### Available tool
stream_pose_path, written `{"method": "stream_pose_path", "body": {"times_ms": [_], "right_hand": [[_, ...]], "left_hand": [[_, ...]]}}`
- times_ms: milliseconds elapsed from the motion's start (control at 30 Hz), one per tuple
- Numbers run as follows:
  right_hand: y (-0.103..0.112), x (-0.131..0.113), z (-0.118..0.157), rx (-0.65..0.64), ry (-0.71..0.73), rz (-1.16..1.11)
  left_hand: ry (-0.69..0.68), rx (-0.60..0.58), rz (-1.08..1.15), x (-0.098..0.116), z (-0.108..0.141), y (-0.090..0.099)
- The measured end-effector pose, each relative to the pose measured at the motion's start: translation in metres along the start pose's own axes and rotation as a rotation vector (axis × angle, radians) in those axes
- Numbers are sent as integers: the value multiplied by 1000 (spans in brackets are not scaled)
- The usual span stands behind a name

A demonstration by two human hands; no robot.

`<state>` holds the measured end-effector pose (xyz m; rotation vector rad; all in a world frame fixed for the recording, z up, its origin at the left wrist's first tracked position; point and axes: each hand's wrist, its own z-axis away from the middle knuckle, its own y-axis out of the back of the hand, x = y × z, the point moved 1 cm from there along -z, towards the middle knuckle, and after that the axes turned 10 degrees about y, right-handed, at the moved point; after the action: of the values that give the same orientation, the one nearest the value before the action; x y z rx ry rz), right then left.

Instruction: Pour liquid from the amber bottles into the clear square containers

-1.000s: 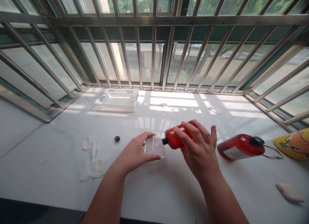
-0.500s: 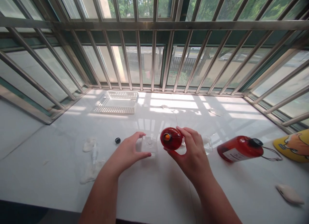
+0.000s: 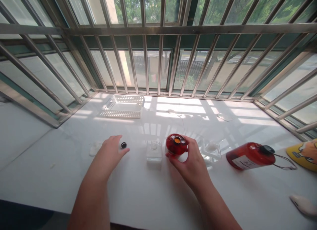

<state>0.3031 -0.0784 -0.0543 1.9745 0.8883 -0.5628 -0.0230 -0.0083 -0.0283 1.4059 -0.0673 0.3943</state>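
Currently the left hand (image 3: 109, 157) is spread, thumb and fingers parted around a small black cap (image 3: 123, 145) at its two o'clock, so a clumsy nudge could send it rolling over the surface (image 3: 141, 197). The right hand (image 3: 193, 162) pinches the uncapped red bottle (image 3: 176, 148) at its ten o'clock, where a slack grip could tip it and spill any contents. At that bottle's nine o'clock, the clear bottle (image 3: 154, 154) stands near enough to be toppled if bumped.
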Motion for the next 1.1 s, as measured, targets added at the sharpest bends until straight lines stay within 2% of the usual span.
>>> {"method": "stream_pose_path", "body": {"times_ms": [167, 333, 400, 533, 600, 667, 767, 867, 967, 1100], "right_hand": [[-8, 1, 1, -78, -101, -58], [-11, 2, 2, -79, -136, -103], [-13, 5, 2, -78, -142, -117], [-17, 13, 6, -88, -121, -107], [-16, 14, 7, -62, -56, -68], [-9, 9, 6, 14, 69, -6], [8, -10, 0, 172, 355, 79], [22, -36, -6, 239, 596, 58], [26, -54, -8, 233, 659, -24], [26, -60, -6, 216, 643, -92]], "left_hand": [[27, -12, -28, -5, -16, -12], [-20, 25, 66, 13, -5, -8], [-84, 58, 203, 28, 5, -4], [-302, 83, 542, 61, 30, 4], [-390, 65, 672, 74, 42, 6], [-434, 32, 801, 82, 53, 9], [-439, -89, 968, 93, 67, 12], [-454, -327, 1067, 104, 80, 13], [-453, -534, 1159, 116, 90, 11], [-468, -617, 1174, 127, 95, 9]]}}
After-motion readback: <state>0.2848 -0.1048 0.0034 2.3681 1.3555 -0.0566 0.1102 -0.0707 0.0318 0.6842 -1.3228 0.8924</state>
